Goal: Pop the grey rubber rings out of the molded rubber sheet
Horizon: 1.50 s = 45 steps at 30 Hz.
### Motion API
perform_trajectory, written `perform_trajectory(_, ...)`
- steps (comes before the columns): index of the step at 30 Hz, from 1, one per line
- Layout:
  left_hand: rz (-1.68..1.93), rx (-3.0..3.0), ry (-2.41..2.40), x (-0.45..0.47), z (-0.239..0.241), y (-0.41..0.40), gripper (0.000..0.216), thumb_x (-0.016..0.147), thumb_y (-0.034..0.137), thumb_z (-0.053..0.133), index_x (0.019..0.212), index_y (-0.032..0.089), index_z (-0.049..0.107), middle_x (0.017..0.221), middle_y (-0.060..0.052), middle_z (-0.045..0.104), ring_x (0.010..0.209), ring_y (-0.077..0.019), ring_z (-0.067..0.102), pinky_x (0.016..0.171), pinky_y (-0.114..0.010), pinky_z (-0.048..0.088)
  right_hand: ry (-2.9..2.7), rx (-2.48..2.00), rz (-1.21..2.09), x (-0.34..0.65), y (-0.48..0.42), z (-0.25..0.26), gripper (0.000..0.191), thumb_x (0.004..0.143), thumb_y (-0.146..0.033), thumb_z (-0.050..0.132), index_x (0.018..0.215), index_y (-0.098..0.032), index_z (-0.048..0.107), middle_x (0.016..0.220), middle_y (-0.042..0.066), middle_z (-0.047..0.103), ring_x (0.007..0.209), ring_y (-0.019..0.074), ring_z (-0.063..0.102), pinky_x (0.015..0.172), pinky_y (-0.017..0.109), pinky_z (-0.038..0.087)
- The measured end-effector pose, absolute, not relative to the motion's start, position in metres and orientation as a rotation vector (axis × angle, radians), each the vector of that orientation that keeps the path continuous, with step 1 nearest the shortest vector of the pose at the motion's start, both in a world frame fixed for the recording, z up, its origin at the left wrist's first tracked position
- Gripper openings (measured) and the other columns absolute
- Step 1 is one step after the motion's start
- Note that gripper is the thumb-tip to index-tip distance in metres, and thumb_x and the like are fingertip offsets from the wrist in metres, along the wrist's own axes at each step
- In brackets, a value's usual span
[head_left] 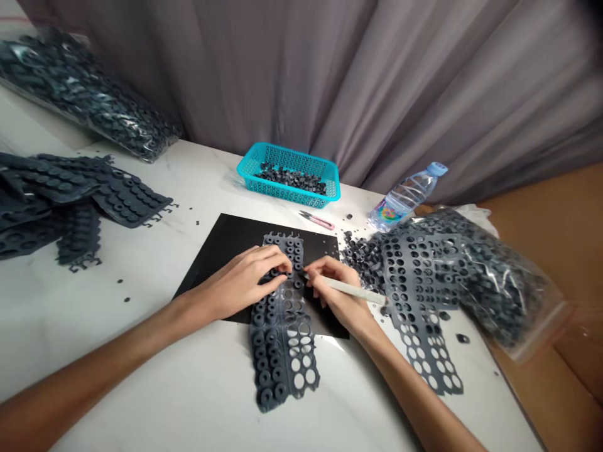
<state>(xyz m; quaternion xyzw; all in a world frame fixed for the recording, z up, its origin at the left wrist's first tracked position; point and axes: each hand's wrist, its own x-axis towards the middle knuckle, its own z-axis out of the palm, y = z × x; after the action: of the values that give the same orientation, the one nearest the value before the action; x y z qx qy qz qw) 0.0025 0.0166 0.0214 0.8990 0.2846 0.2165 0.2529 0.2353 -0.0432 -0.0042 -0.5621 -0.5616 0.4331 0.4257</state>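
A dark grey rubber sheet with rows of ring-shaped parts runs lengthwise across a black mat. Part of its right side has open round holes where no rings sit. My left hand lies over the sheet's upper part, fingers bent and thumb close to the index finger, gripping it. In my right hand is a white pen-shaped tool, its tip at the sheet's right column beside my left fingertips. What exactly the tip touches is too small to tell.
A turquoise basket holds small dark parts. Pink-handled thread snips lie before it. To the right are loose parts, a punched-out sheet, a water bottle and a filled bag. More sheets and another bag lie left.
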Motion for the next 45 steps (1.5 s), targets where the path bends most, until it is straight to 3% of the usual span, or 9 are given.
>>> perform_trajectory(9, 0.571, 2.544, 0.784, 0.005, 0.01, 0.017, 0.013, 0.105, 0.021, 0.058, 0.114, 0.021, 0.067, 0.114, -0.003, 0.073, 0.109, -0.0224, 0.064, 0.1, -0.04, 0.047, -1.376, -1.364, 1.207, 0.231, -0.042, -0.003, 0.016, 0.093, -0.035, 0.067, 0.091, -0.02, 0.065, 0.072, -0.001, 0.065, 0.056, 0.0117, 0.059, 0.043, 0.019, 0.04)
perform_trajectory(20, 0.565, 2.553, 0.818, 0.007, 0.014, 0.013, 0.012, 0.103, 0.019, 0.06, 0.113, 0.019, 0.067, 0.111, -0.004, 0.072, 0.105, -0.0231, 0.064, 0.096, -0.04, 0.047, -1.424, -1.353, 1.192, 0.229, -0.043, -0.004, 0.006, 0.091, -0.025, 0.066, 0.089, -0.02, 0.064, 0.074, -0.001, 0.067, 0.059, 0.0118, 0.062, 0.05, 0.02, 0.043)
perform_trajectory(37, 0.575, 2.614, 0.827, 0.009, 0.009, 0.015, 0.012, 0.105, 0.021, 0.056, 0.111, 0.021, 0.066, 0.109, -0.004, 0.072, 0.102, -0.0229, 0.065, 0.096, -0.039, 0.047, -1.451, -1.377, 1.149, 0.228, -0.042, -0.002, 0.008, 0.091, -0.028, 0.065, 0.088, -0.021, 0.064, 0.074, -0.001, 0.067, 0.059, 0.0127, 0.061, 0.056, 0.023, 0.047)
perform_trajectory(42, 0.552, 2.741, 0.835, 0.01, 0.007, 0.014, 0.021, 0.107, 0.026, 0.055, 0.125, 0.022, 0.065, 0.117, -0.006, 0.07, 0.107, -0.0247, 0.063, 0.097, -0.04, 0.047, -1.465, -1.366, 1.154, 0.227, -0.042, 0.0, 0.01, 0.091, -0.03, 0.066, 0.088, -0.021, 0.065, 0.074, -0.001, 0.068, 0.06, 0.0134, 0.062, 0.058, 0.024, 0.047)
perform_trajectory(45, 0.529, 2.852, 0.801, 0.011, 0.007, 0.013, 0.022, 0.108, 0.023, 0.052, 0.122, 0.021, 0.068, 0.115, -0.007, 0.068, 0.105, -0.0248, 0.062, 0.095, -0.04, 0.047, -1.492, -1.379, 1.141, 0.228, -0.042, 0.0, 0.01, 0.092, -0.03, 0.065, 0.088, -0.021, 0.065, 0.075, -0.001, 0.067, 0.061, 0.0135, 0.062, 0.058, 0.023, 0.046)
